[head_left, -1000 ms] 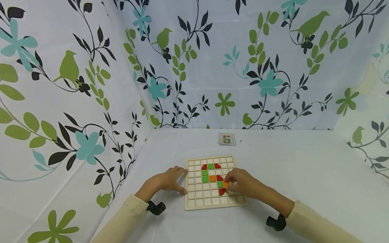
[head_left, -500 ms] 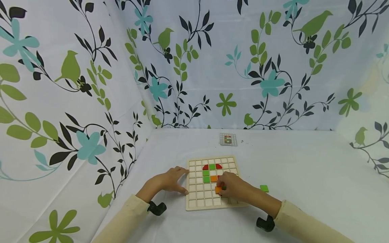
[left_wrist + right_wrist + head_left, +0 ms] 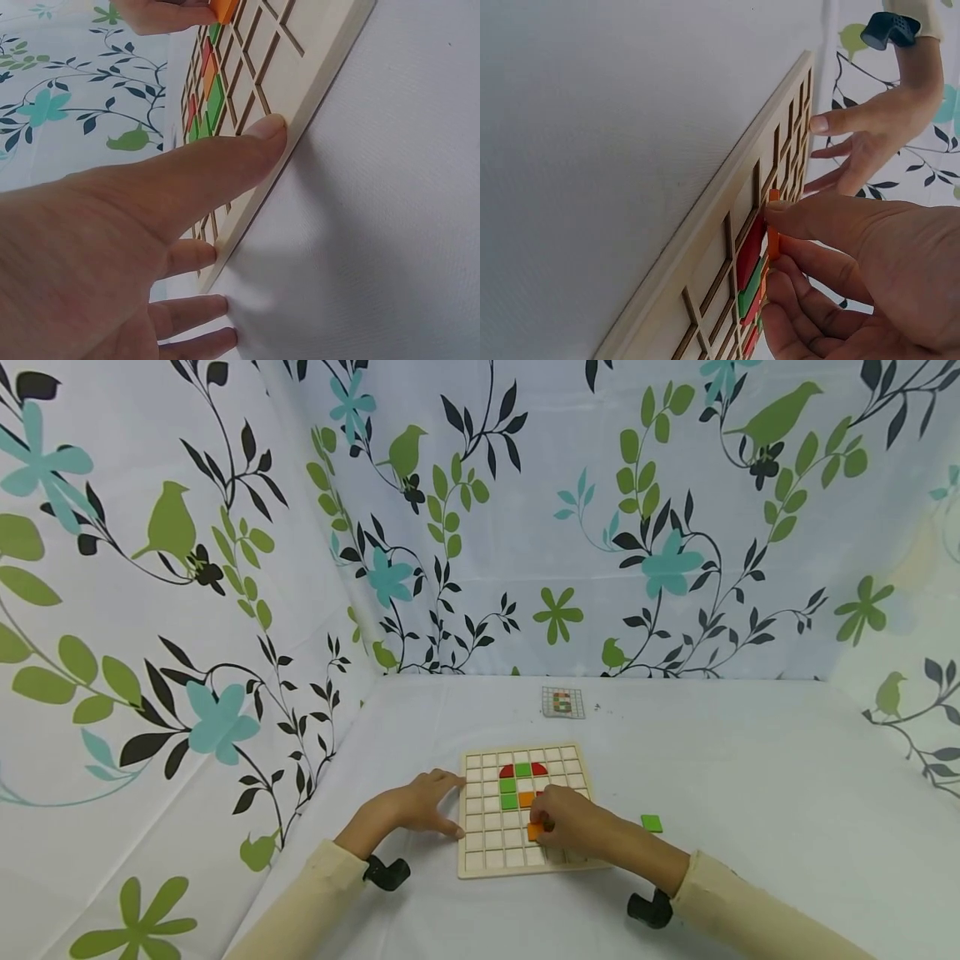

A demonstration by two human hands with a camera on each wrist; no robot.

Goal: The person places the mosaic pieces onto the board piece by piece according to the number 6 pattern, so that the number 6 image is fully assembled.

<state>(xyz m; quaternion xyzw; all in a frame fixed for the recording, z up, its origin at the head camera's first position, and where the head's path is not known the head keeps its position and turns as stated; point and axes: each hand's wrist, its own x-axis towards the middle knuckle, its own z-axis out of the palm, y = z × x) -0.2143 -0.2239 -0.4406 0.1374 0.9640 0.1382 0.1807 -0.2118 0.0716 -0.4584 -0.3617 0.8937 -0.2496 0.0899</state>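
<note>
A wooden grid board (image 3: 480, 862) lies on the white cloth, with red, green and orange tiles set in some of its squares. Between thumb and fingers, my right hand (image 3: 570, 820) pinches an orange tile (image 3: 534, 832) over the board's lower middle. The right wrist view shows that orange tile (image 3: 773, 225) on edge, beside a red tile (image 3: 750, 255) in the grid. My left hand (image 3: 420, 803) rests at the board's left edge, fingers spread. In the left wrist view its thumb (image 3: 262, 135) lies on the wooden rim. The right hand hides part of the pattern.
A loose green tile (image 3: 652, 823) lies on the cloth right of the board. Behind the board is a small printed pattern card (image 3: 562, 702). Patterned curtains (image 3: 555, 527) stand at the back and sides.
My right hand has moved left with the orange tile, from beside a green tile to the lower middle squares. The loose green tile has come into sight. My left hand stays in place.
</note>
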